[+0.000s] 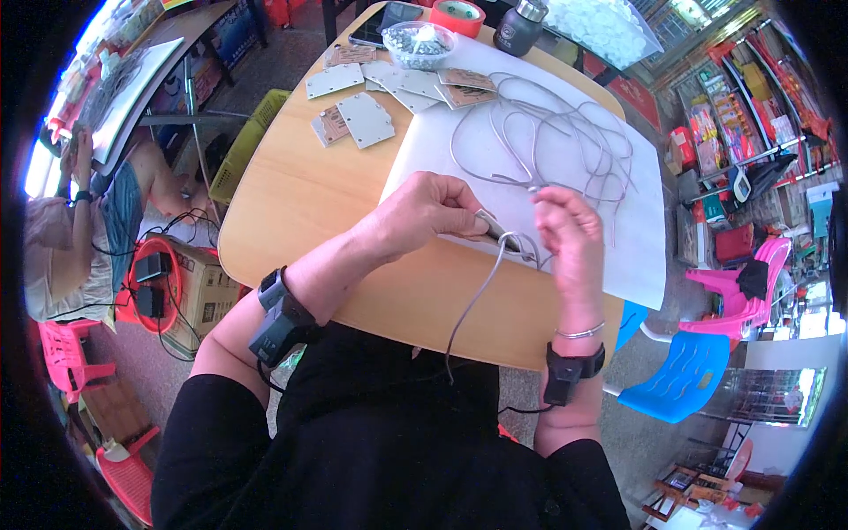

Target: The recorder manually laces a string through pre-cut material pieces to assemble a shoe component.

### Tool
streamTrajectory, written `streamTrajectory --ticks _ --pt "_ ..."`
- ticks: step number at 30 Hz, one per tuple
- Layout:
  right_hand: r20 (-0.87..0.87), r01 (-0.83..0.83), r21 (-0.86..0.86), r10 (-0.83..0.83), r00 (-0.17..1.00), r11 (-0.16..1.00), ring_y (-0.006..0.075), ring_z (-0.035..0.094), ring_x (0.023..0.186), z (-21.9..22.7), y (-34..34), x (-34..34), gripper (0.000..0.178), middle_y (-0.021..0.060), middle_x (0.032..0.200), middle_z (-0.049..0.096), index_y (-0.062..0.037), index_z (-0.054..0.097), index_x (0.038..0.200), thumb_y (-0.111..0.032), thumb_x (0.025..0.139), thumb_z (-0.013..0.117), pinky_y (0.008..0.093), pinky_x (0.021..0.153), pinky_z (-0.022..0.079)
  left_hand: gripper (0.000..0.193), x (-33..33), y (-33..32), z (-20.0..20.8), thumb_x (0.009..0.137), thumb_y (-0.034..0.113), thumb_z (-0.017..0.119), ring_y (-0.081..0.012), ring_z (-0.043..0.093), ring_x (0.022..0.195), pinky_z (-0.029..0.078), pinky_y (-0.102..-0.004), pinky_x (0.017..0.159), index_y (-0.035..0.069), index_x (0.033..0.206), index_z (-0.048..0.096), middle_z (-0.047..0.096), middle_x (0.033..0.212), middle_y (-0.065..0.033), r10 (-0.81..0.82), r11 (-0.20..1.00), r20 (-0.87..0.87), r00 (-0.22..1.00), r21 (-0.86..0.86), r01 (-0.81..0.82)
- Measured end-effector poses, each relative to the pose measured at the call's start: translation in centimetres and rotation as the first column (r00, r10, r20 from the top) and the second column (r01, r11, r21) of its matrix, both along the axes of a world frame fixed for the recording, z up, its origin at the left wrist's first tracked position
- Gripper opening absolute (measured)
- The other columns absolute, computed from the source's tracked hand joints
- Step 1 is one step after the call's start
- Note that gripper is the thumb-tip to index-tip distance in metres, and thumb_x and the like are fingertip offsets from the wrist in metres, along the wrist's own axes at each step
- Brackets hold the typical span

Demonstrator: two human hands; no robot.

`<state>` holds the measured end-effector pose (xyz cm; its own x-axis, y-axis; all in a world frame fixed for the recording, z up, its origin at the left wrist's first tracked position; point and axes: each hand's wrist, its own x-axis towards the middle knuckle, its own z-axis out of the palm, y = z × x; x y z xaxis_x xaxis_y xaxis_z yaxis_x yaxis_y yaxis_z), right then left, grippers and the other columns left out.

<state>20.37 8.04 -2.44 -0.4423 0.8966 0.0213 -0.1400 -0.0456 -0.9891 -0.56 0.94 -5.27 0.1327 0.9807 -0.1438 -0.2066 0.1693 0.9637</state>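
My left hand pinches a small flat plate, tilted nearly edge-on over the near part of the table. A grey cord loops at this plate, and one length hangs down past the table's front edge. To the right, my right hand is raised with thumb and fingers closed on a piece of grey cord near the fingertips. How the cord runs through the plate is partly hidden. Beyond both hands, several loose grey cords lie tangled on a white sheet.
Light grey plates, some with brown faces, lie at the table's far left. Behind them stand a plastic bowl of small parts, a red tape roll and a dark bottle. A blue chair is at right; another person sits left.
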Motion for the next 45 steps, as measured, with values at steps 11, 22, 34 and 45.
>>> streamTrajectory --ticks 11,22,34,45 --pt "0.309 -0.222 0.129 0.174 0.935 0.967 0.0001 0.044 0.061 -0.3 -1.1 -1.2 0.010 -0.0058 0.068 0.057 -0.0026 0.067 0.089 -0.008 0.084 0.061 0.0169 0.052 0.033 0.020 0.3 -0.1 0.2 0.085 0.005 0.061 -0.0085 0.059 0.083 0.047 -0.0219 0.077 -0.004 0.103 0.064 0.066 0.093 -0.0058 -0.042 0.998 -0.084 0.996 0.040 0.045" --pt "0.310 -0.214 0.141 0.162 0.937 0.967 0.0006 0.044 0.058 -0.8 -0.9 -1.0 0.007 -0.0049 0.067 0.056 -0.0022 0.065 0.086 -0.008 0.084 0.061 0.0179 0.050 0.032 0.020 0.2 -0.1 0.1 0.087 0.010 0.062 -0.0089 0.060 0.080 0.049 -0.0228 0.074 -0.004 0.101 0.064 0.067 0.089 -0.0055 -0.048 0.998 -0.006 0.999 -0.040 0.048" --pt "0.310 -0.281 0.071 0.246 0.918 0.957 0.0020 0.047 0.062 -0.3 -1.0 -1.1 0.008 -0.0032 0.074 0.057 0.0004 0.066 0.086 -0.004 0.081 0.061 0.0181 0.056 0.038 0.019 0.0 -0.1 0.5 0.085 0.012 0.065 -0.0081 0.059 0.079 0.048 -0.0225 0.074 -0.003 0.097 0.067 0.067 0.086 -0.0039 -0.123 0.992 -0.118 0.985 -0.027 0.121" --pt "0.317 -0.320 0.177 0.254 0.914 0.931 0.0047 0.051 0.069 -0.2 -0.8 -1.1 0.006 -0.0018 0.079 0.054 0.0005 0.064 0.084 0.000 0.081 0.059 0.0192 0.061 0.040 0.019 0.0 -0.2 0.7 0.085 0.012 0.064 -0.0085 0.060 0.077 0.049 -0.0225 0.073 -0.004 0.095 0.067 0.067 0.084 -0.0040 -0.130 0.991 -0.108 0.986 -0.047 0.126"
